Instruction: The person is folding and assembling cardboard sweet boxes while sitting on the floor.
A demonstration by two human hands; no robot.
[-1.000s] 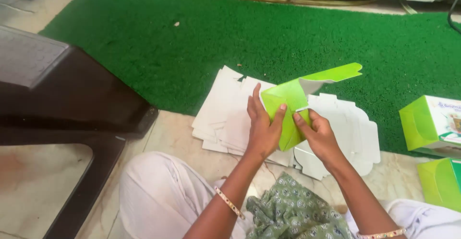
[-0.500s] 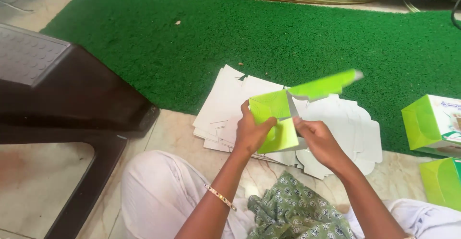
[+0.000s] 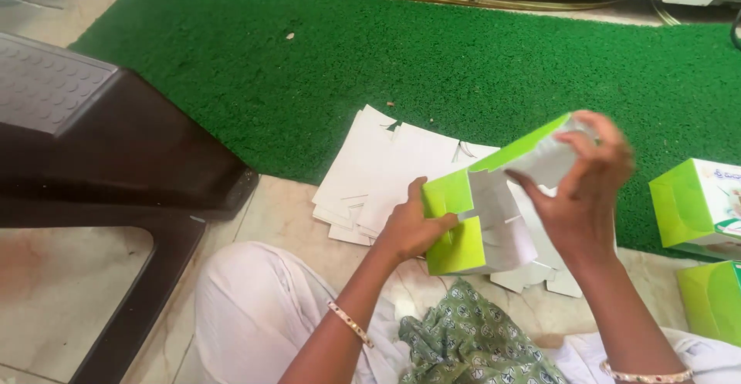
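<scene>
Dark plastic stool (image 3: 116, 145) at left edge of the floor, then a stack of flat white carton blanks (image 3: 386, 175) straddling the near edge of the green mat (image 3: 432, 60). Left hand (image 3: 413, 226) closed around the lower left corner of a half-folded green carton (image 3: 478, 222), thumb on its face. Right hand (image 3: 583, 191) pinches the top flap, fingers curled. Carton held above the blanks, looks light, thin card, creases easily; best gripped at fold edges. Finished green boxes (image 3: 695, 206) at right.

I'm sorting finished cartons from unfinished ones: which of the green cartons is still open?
The green carton held between the left hand and right hand: its flaps stand open, white inside showing. The two cartons at the right edge look closed.
</scene>
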